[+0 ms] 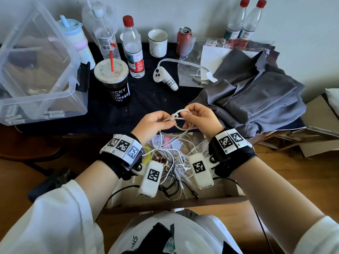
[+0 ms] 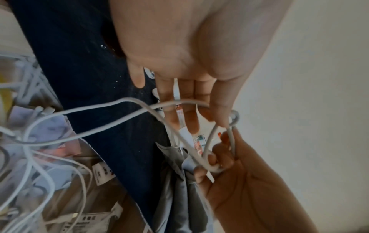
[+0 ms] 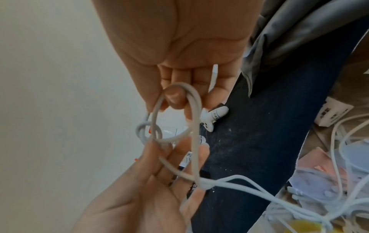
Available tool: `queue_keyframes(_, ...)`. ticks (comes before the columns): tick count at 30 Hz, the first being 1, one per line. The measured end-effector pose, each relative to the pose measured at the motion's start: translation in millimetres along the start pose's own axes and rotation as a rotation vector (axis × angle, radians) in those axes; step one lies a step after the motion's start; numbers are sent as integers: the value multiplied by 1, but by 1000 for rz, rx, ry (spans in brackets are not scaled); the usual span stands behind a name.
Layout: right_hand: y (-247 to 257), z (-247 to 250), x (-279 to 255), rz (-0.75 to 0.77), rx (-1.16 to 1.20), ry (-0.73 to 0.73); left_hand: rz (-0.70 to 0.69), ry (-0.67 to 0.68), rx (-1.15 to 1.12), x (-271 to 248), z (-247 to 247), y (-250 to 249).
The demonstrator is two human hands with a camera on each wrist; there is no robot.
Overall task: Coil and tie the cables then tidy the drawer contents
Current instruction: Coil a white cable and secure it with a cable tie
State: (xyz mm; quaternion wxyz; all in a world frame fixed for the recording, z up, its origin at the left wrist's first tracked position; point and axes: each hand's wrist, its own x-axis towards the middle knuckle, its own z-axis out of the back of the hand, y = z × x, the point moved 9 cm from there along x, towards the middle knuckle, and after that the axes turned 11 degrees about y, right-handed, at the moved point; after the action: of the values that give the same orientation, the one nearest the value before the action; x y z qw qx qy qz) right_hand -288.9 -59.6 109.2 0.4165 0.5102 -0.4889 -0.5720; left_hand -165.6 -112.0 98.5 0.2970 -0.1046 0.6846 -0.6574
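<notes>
Left hand (image 1: 153, 123) up over the open wooden drawer (image 1: 229, 189), thumb and fingertips pinching a strand of the thin white round cable (image 1: 180, 119) just beside a small knot. Across to the right hand (image 1: 199, 116): fingers curled, pinching the top of the loop, one fingertip (image 3: 174, 98) hooked through it in the right wrist view. Both hands close together, joined only by the cable, held in the air above the near edge of the dark-clothed table (image 1: 150, 99).

Step in hand, by the look of it: tying off the coil, knot formed but loose. Next move likely calls for drawing the two pinches apart to snug the knot without collapsing the loop.

The cable itself: one small round coil of a couple of turns, smooth and pale grey-white, a tiny twisted eye at its left side, long tails dropping into the tangle of white and black leads (image 1: 174, 162) in the drawer below. Plenty left to sort there.
</notes>
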Motion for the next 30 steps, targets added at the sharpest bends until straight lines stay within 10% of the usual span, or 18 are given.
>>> queue_keyframes(8,-9,3,-2,-76,79,-1,-105,-27,-111,2,-6,-8)
queue_keyframes(17,-7,48,-6,-89,-421,-390,-40,70,-377,2,-21,0)
queue_keyframes(23,-40,2,-3,-375,153,-11,-116,26,-389,1,-15,-9)
queue_keyframes(30,-33,-9,-3,-223,232,102,-120,-5,-538,3,-6,-4)
